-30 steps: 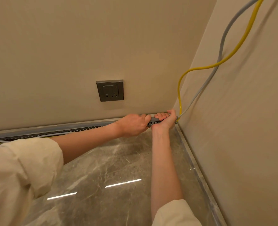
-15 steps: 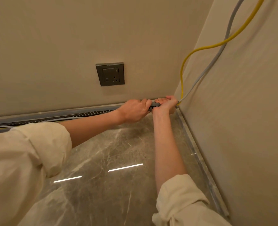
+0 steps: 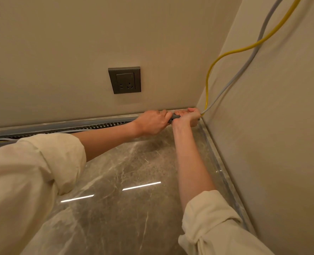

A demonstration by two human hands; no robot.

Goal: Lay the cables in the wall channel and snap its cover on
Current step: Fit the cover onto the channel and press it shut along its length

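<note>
Channel [image 3: 97,125] grey, perforated; left hand [image 3: 152,122], right hand [image 3: 187,116] grip it.

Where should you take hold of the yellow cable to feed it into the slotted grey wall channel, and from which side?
Pinch the yellow cable on its straight, near-vertical run just above the corner, where it drops beside the grey cable. Come from the open floor side, since walls back it on both other sides. Higher up it bows loosely, giving less control. Both hands, left and right, are on the slotted grey wall channel there.
</note>
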